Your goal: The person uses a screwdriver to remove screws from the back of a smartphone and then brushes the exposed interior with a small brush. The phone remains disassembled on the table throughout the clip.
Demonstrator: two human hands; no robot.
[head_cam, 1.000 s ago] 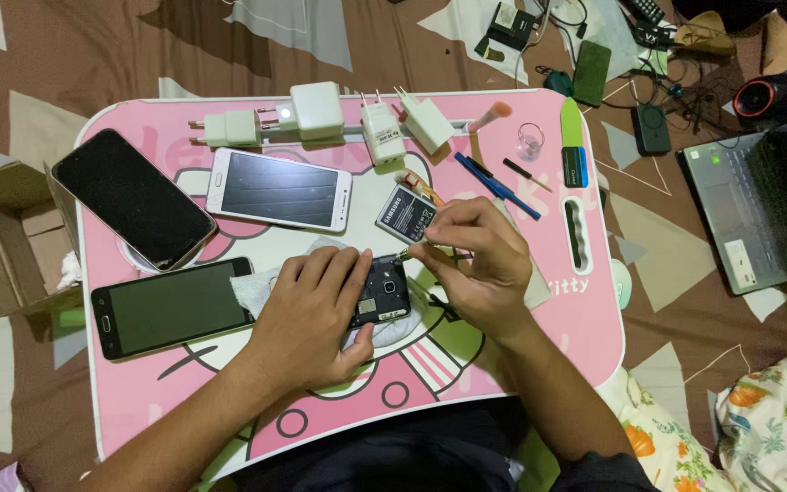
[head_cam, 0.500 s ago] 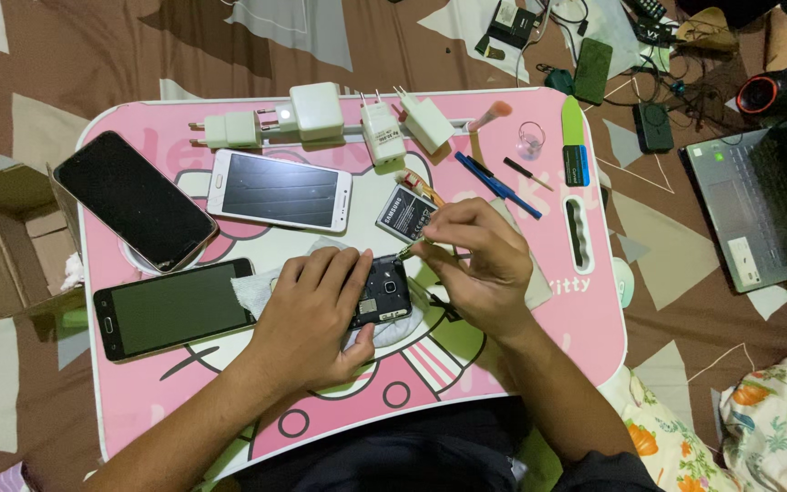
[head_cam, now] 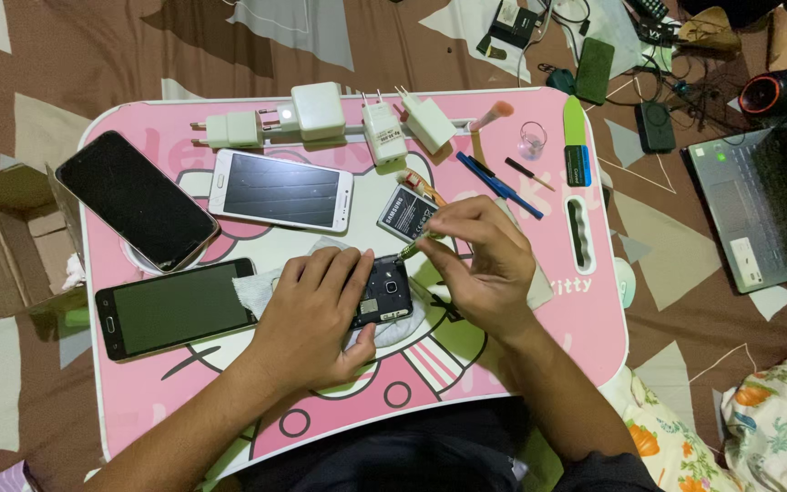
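— What are your hands doing?

— My left hand lies flat, fingers spread, over the opened black phone at the centre of the frame, pressing it onto a white cloth on the pink lap table. My right hand, just right of it, has its fingertips pinched on a thin tool whose tip points down-left, right above the phone's upper edge.

— And around them?

— A loose battery sits just above the phone. To the left lie three more phones: a white one above centre, a black one at upper left, another black one at middle left. White chargers line the table's top edge. A blue pen lies at upper right, a laptop on the floor at far right.
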